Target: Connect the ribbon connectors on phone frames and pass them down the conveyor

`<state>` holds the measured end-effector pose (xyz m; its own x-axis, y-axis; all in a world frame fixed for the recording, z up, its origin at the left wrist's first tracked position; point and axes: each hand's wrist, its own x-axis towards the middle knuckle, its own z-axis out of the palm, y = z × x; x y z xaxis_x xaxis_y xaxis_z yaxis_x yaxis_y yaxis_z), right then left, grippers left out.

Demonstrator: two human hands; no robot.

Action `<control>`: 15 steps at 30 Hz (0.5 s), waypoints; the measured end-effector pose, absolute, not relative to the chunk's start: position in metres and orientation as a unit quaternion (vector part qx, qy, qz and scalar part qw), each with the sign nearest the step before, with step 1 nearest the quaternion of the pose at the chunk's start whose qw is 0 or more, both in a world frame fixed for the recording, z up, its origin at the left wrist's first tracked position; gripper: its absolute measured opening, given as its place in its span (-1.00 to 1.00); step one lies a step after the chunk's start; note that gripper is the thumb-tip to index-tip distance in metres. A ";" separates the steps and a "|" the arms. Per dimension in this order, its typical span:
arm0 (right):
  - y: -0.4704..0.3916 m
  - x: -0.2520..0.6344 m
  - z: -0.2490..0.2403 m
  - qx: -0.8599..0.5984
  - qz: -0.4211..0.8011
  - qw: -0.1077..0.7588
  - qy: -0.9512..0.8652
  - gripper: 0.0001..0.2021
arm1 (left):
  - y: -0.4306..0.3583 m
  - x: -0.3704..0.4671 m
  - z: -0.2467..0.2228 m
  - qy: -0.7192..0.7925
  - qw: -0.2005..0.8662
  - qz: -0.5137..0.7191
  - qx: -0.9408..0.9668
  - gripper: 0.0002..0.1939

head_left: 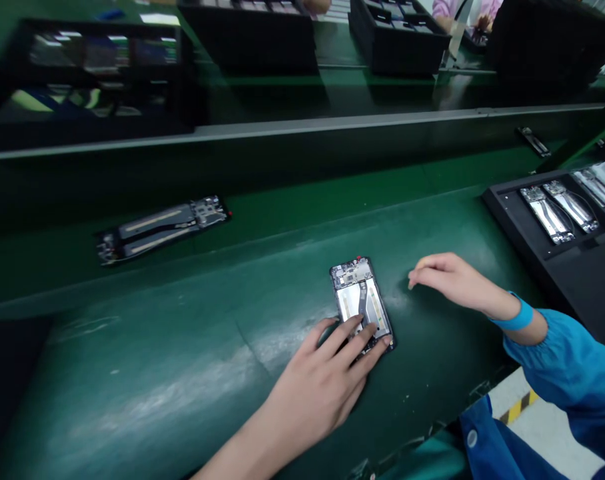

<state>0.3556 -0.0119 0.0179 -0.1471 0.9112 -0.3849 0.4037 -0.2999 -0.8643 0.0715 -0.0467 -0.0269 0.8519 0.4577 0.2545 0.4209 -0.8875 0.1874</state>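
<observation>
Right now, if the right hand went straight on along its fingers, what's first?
Likely the opened smartphone that the left hand touches; depth is unclear, so the right hand might pass over it.

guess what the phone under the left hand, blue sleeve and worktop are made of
Phone: middle likely metal or foil, shiny and silvery; other parts unclear.
Blue sleeve: likely fabric, matte, with soft folds and gathered cuff.
Worktop: perhaps rubber or vinyl, smooth, satiny, with pale reflections.

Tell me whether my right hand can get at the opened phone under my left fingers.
Probably yes: the right hand is beside the opened phone, with only green surface showing between them; the left hand partly covers its near end.
</observation>
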 end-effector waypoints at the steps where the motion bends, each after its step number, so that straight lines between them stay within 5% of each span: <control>1: -0.004 0.348 0.015 -0.602 0.523 0.199 -0.570 -0.72 | -0.047 0.072 -0.027 0.231 0.064 0.151 0.959 -0.62; 6: 0.028 0.319 0.005 -0.615 0.548 0.070 -0.562 -0.73 | -0.048 0.072 -0.027 0.237 0.066 0.160 0.956 -0.62; 15: 0.039 0.311 0.000 -0.613 0.570 0.077 -0.541 -0.75 | -0.049 0.071 -0.031 0.244 0.085 0.161 0.953 -0.58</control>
